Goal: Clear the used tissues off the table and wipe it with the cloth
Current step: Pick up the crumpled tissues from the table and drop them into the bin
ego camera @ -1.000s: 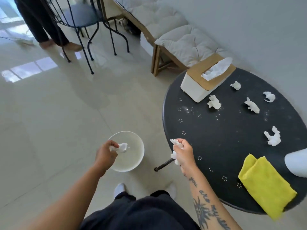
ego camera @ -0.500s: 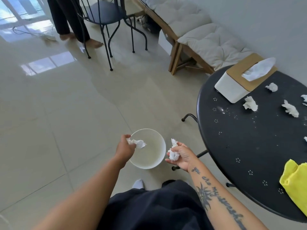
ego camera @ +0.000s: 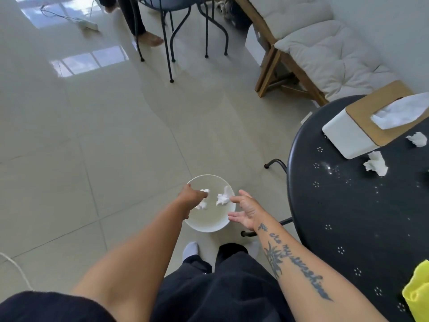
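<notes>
A white round bin (ego camera: 209, 227) stands on the floor left of the black round table (ego camera: 348, 217). My left hand (ego camera: 189, 198) hangs over the bin with a used tissue (ego camera: 204, 191) pinched at its fingertips. My right hand (ego camera: 244, 211) is at the bin's right rim, fingers spread and empty. A crumpled tissue (ego camera: 222, 199) is in the bin just off its fingertips. Two more used tissues (ego camera: 376, 164) (ego camera: 418, 139) lie on the table by the white tissue box (ego camera: 348, 138). A corner of the yellow cloth (ego camera: 417, 292) shows at the table's near right edge.
A cushioned wooden bench (ego camera: 325, 49) runs along the wall behind the table. A black metal chair (ego camera: 176, 31) and another person's bare foot (ego camera: 151, 39) are at the far end of the tiled floor. A power strip (ego camera: 88, 24) lies at far left.
My right hand swung from the table's edge to the bin and opened, letting its tissue drop in. My head turned left, pushing most of the table out of view.
</notes>
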